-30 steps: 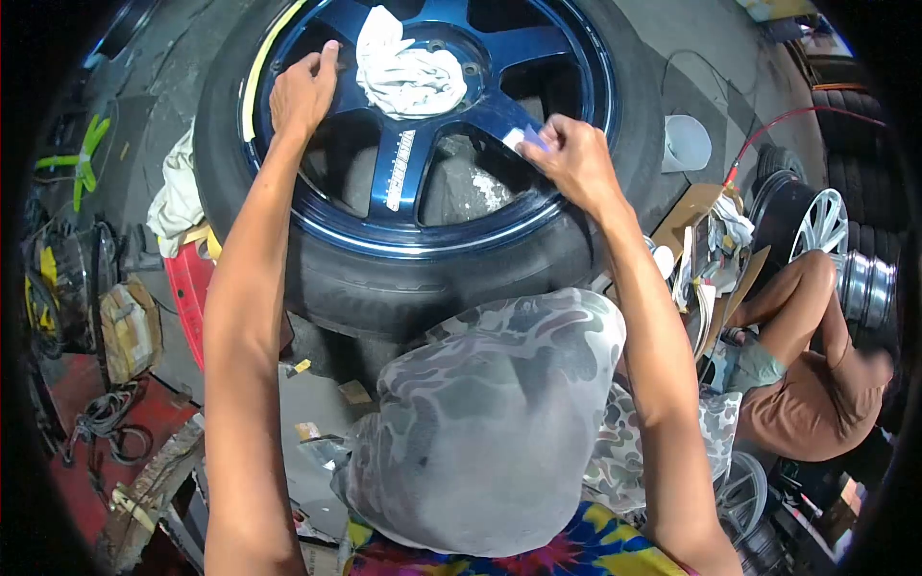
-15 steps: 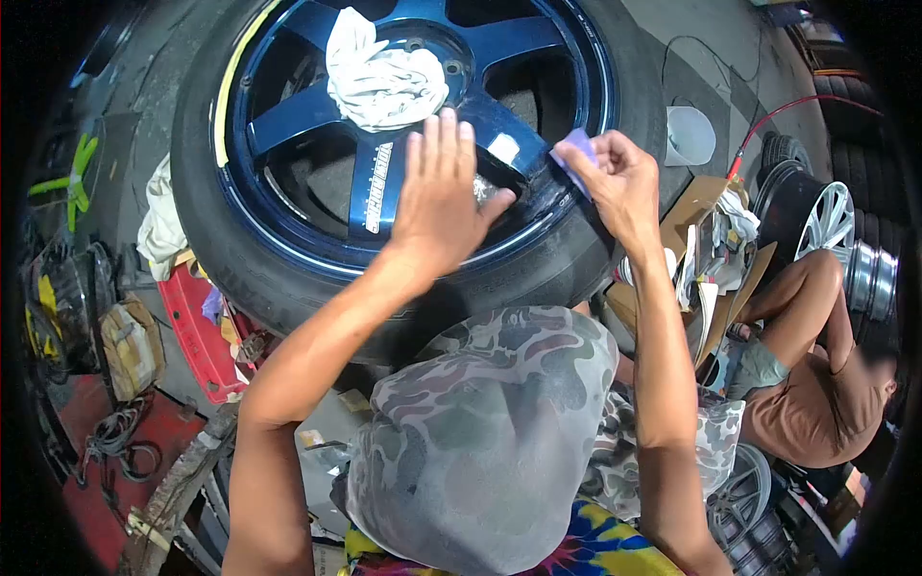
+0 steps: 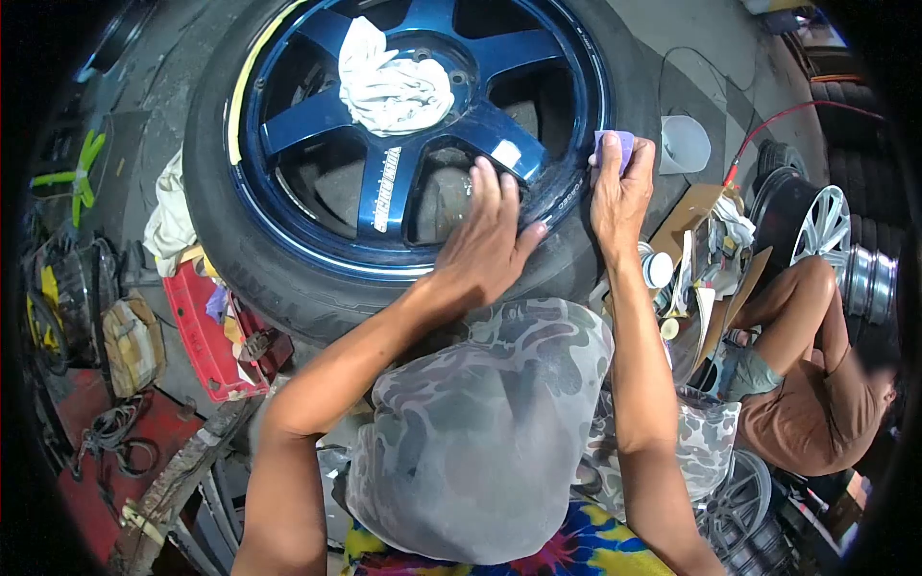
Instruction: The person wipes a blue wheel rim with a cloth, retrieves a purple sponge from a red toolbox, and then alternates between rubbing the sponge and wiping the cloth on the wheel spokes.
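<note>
A blue five-spoke wheel rim (image 3: 389, 187) with white lettering on one spoke lies flat inside a black tyre (image 3: 230, 230). My left hand (image 3: 485, 235) is open, fingers stretched out over the near right part of the rim, thumb toward its edge. Beside it, a dull, scuffed patch (image 3: 552, 182) shows on the rim's lip. Between the thumb and fingers of my right hand (image 3: 622, 192), a small piece of purple sandpaper (image 3: 617, 149) is pinched at the tyre's right side. A crumpled white cloth (image 3: 399, 91) covers the hub.
Right of the tyre stand a white plastic tub (image 3: 685, 144) and a cardboard box (image 3: 696, 216) of supplies. A red tray (image 3: 206, 336) sits at the left. Another person (image 3: 807, 408) crouches at the right near loose wheels (image 3: 826, 221). A camouflage-covered knee (image 3: 490, 422) fills the lower middle.
My left hand has moved right and toward me, off the lettered spoke. The sandpaper in my right hand has moved right, away from the scuffed patch. The wheel sits slightly shifted in view.
</note>
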`<state>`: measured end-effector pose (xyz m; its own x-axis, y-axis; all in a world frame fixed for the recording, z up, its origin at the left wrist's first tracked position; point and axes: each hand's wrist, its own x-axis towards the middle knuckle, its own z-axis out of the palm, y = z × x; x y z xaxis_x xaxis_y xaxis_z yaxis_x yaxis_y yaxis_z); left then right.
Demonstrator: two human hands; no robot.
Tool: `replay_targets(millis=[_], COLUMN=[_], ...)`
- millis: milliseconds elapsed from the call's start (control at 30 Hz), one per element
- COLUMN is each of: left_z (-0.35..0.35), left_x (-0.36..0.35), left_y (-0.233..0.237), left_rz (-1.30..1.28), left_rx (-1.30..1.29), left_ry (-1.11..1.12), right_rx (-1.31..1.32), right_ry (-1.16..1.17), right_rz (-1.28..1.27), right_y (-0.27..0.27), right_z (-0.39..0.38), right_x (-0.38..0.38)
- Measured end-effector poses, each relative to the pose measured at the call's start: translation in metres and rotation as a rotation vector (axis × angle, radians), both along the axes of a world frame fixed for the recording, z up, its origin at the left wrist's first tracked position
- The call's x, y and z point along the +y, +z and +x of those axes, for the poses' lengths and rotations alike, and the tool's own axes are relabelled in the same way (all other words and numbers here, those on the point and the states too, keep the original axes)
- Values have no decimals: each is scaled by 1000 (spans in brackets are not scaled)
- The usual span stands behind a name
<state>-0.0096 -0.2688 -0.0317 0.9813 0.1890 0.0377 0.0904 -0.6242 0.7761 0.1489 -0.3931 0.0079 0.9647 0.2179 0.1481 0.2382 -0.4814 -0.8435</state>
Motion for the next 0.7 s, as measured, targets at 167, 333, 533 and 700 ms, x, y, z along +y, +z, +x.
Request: replay_targets(millis=[167, 333, 533, 700], left_z=[-13, -6, 12, 9], left_x=[11, 34, 25, 11], left_y=[4, 22, 16, 14], left_rz=[51, 332, 412, 499], left_rx=[-136, -176, 40, -107], left_ry=[-177, -97, 48, -113], right_rx=[-26, -118, -283, -281], right_ry=[67, 109, 147, 125], right_rz=[-19, -10, -36, -86], right_y=[6, 3, -6, -4], right_z=[-1, 1, 7, 6], right_x=[0, -2, -4, -1])
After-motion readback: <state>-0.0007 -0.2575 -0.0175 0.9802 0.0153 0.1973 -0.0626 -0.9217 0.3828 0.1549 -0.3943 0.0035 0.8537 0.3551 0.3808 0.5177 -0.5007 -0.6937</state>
